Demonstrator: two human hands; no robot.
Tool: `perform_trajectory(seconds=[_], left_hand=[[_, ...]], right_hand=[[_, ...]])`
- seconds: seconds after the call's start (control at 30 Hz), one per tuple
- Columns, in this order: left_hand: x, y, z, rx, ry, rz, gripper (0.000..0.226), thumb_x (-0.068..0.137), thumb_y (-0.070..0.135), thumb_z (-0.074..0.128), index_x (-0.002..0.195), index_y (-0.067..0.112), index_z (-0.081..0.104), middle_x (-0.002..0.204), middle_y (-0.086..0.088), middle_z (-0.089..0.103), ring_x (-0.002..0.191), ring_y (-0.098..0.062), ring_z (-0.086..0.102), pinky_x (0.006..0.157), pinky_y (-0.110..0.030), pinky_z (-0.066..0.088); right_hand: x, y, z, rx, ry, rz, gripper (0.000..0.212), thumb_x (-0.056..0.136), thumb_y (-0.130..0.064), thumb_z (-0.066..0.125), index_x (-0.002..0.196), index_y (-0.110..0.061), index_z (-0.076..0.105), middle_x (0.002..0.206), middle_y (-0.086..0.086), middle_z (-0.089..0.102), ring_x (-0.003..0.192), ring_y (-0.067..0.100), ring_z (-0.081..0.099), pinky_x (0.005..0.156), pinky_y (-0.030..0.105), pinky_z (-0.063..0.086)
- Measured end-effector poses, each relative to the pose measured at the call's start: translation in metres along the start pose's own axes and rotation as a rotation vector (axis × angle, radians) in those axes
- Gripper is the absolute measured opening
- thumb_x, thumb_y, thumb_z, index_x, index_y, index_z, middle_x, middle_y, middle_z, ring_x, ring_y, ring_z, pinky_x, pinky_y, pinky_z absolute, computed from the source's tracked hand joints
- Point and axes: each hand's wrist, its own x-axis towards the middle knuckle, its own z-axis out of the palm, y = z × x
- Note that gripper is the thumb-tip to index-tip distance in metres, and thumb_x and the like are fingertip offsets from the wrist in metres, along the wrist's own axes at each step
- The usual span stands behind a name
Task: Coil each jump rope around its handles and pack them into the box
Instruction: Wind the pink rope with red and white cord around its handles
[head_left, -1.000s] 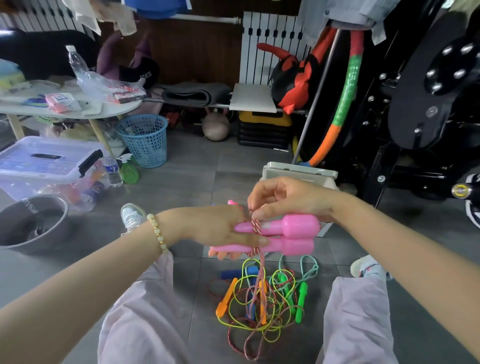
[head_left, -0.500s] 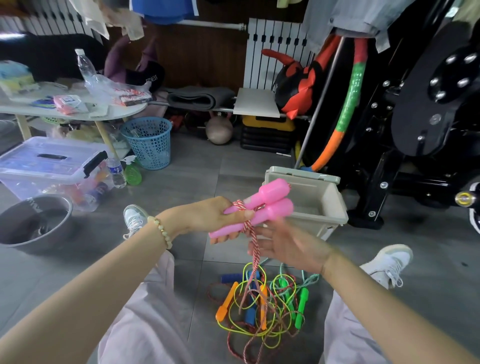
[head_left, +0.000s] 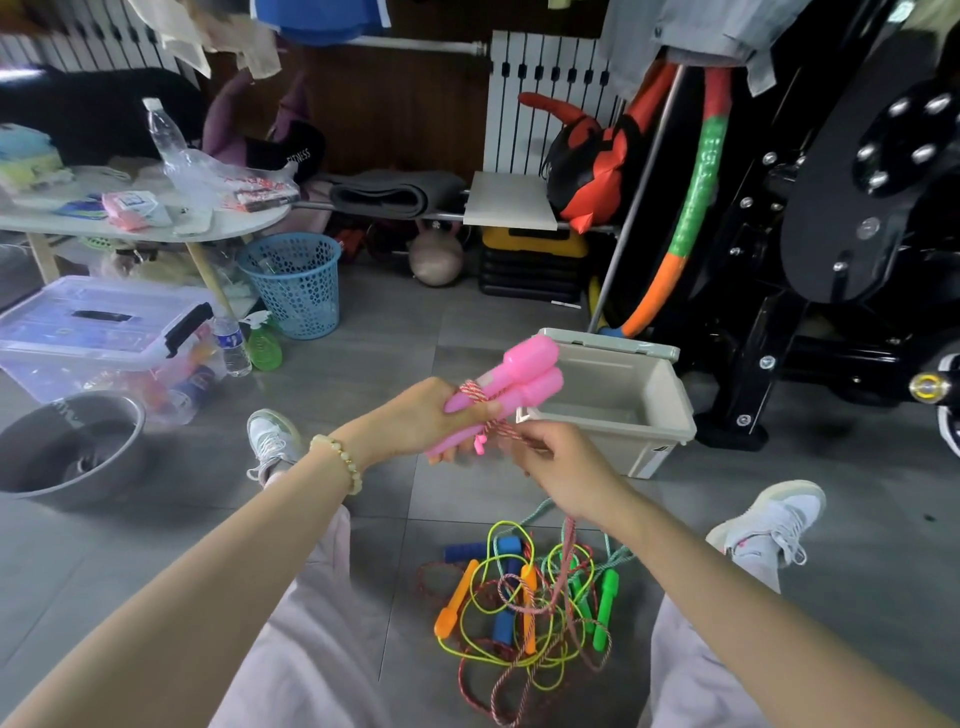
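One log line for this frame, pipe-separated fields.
phase: coiling | left hand: grips pink handles | right hand: pinches red-white rope wound round them | box: open | other ropes: tangled on floor

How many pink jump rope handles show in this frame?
2. Both are gripped side by side in the left hand, in front of the box: the upper pink handle and the lower pink handle. The tangled pile below could hide others.
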Motion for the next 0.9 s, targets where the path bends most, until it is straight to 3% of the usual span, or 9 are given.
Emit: perform_trajectory(seconds=[0.07, 0.17, 0.23, 0.33, 0.43, 0.53, 0.7, 0.8, 0.9], left_hand=[[0.004, -0.004, 0.002, -0.039, 0.086, -0.011, 0.052, 0.094, 0.037, 0.054, 0.048, 0.013, 0.054, 0.035, 0.002, 0.050, 0.034, -0.009, 0.048, 0.042, -0.019, 0.040], [0.008, -0.005, 0.006, -0.055, 0.119, -0.024, 0.051, 0.094, 0.036, 0.053, 0.050, 0.011, 0.053, 0.033, 0.002, 0.049, 0.033, -0.008, 0.048, 0.040, -0.018, 0.040], [0.010, -0.005, 0.007, -0.106, 0.138, -0.030, 0.047, 0.094, 0.037, 0.053, 0.056, 0.010, 0.055, 0.038, 0.004, 0.053, 0.035, -0.009, 0.048, 0.042, -0.020, 0.041], [0.012, -0.005, 0.005, -0.137, 0.117, 0.002, 0.040, 0.096, 0.036, 0.051, 0.066, 0.010, 0.055, 0.044, 0.005, 0.057, 0.036, -0.010, 0.048, 0.043, -0.022, 0.041], [0.011, -0.008, 0.003, -0.133, 0.092, -0.026, 0.039, 0.095, 0.037, 0.052, 0.066, 0.011, 0.055, 0.046, 0.004, 0.057, 0.037, -0.010, 0.048, 0.040, -0.020, 0.040], [0.009, -0.012, 0.003, -0.097, 0.029, -0.053, 0.040, 0.094, 0.041, 0.052, 0.066, 0.012, 0.057, 0.054, -0.004, 0.058, 0.040, -0.012, 0.050, 0.039, -0.019, 0.039], [0.005, -0.009, 0.004, -0.089, -0.134, -0.144, 0.040, 0.094, 0.045, 0.048, 0.080, 0.010, 0.060, 0.060, 0.002, 0.059, 0.045, -0.010, 0.049, 0.041, -0.019, 0.041], [0.002, -0.001, 0.001, -0.059, -0.271, -0.176, 0.040, 0.095, 0.045, 0.045, 0.093, 0.007, 0.057, 0.065, 0.000, 0.055, 0.045, -0.008, 0.046, 0.041, -0.018, 0.040], [0.000, 0.011, -0.008, -0.047, -0.345, -0.129, 0.030, 0.097, 0.040, 0.045, 0.086, 0.013, 0.052, 0.065, 0.001, 0.054, 0.046, -0.008, 0.047, 0.042, -0.019, 0.041]], right_hand=[[-0.001, -0.002, 0.003, -0.188, -0.023, -0.031, 0.027, 0.097, -0.022, 0.049, 0.071, -0.029, 0.052, 0.062, -0.011, 0.047, 0.050, -0.004, 0.044, 0.052, 0.014, 0.033], [-0.001, -0.007, -0.005, -0.258, -0.039, -0.089, 0.035, 0.099, -0.022, 0.045, 0.065, -0.033, 0.046, 0.058, -0.011, 0.043, 0.052, -0.002, 0.042, 0.053, 0.017, 0.030], [0.000, -0.011, -0.012, -0.182, -0.029, -0.124, 0.031, 0.099, -0.020, 0.043, 0.072, -0.030, 0.053, 0.056, -0.011, 0.044, 0.053, -0.003, 0.043, 0.054, 0.017, 0.031], [0.003, -0.015, -0.020, -0.153, 0.032, -0.152, 0.021, 0.099, -0.017, 0.045, 0.096, -0.008, 0.064, 0.066, -0.009, 0.055, 0.061, -0.003, 0.050, 0.060, 0.016, 0.036], [0.001, -0.012, -0.030, -0.331, 0.058, -0.182, 0.015, 0.093, -0.022, 0.056, 0.107, -0.018, 0.056, 0.074, -0.007, 0.058, 0.065, 0.007, 0.051, 0.064, 0.028, 0.039], [0.001, -0.016, -0.037, -0.586, 0.014, -0.214, 0.013, 0.091, -0.023, 0.055, 0.104, -0.025, 0.053, 0.060, -0.008, 0.044, 0.057, 0.007, 0.041, 0.058, 0.033, 0.030], [0.009, -0.036, -0.050, -0.821, -0.092, -0.297, 0.016, 0.092, -0.030, 0.055, 0.094, -0.016, 0.062, 0.094, -0.004, 0.061, 0.088, 0.017, 0.054, 0.073, 0.036, 0.040], [0.011, -0.039, -0.056, -0.790, -0.101, -0.352, 0.019, 0.090, -0.033, 0.058, 0.085, -0.015, 0.061, 0.088, -0.001, 0.061, 0.080, 0.016, 0.052, 0.072, 0.036, 0.041], [0.015, -0.039, -0.061, -0.639, -0.076, -0.360, 0.016, 0.088, -0.030, 0.062, 0.077, -0.019, 0.058, 0.079, -0.001, 0.058, 0.071, 0.012, 0.049, 0.065, 0.027, 0.037]])
